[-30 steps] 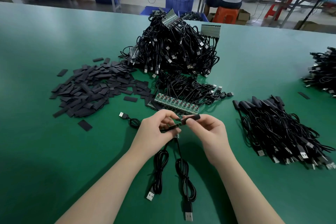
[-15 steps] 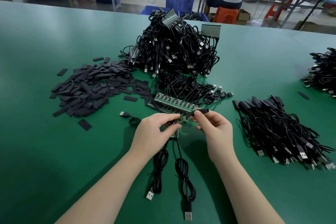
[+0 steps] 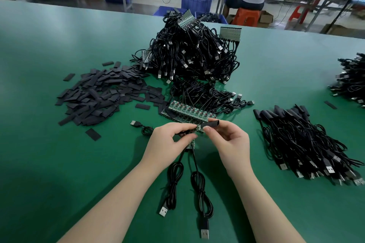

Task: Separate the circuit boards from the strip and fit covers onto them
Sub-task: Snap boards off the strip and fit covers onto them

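While the right hand's (image 3: 229, 140) fingers (image 3: 207, 128) pinch a black cover (image 3: 210, 123) lying crosswise, open mouth away from the board, the left hand's (image 3: 167, 140) fingers (image 3: 189, 136) clamp a small circuit board (image 3: 197, 128) just left of it, largely hidden, above the desk (image 3: 59, 163).

Both forearms reach forward, hands nearly meeting. The left hand (image 3: 167, 140) pinches with curled fingers; the right hand (image 3: 229, 140) pinches between thumb and forefinger.
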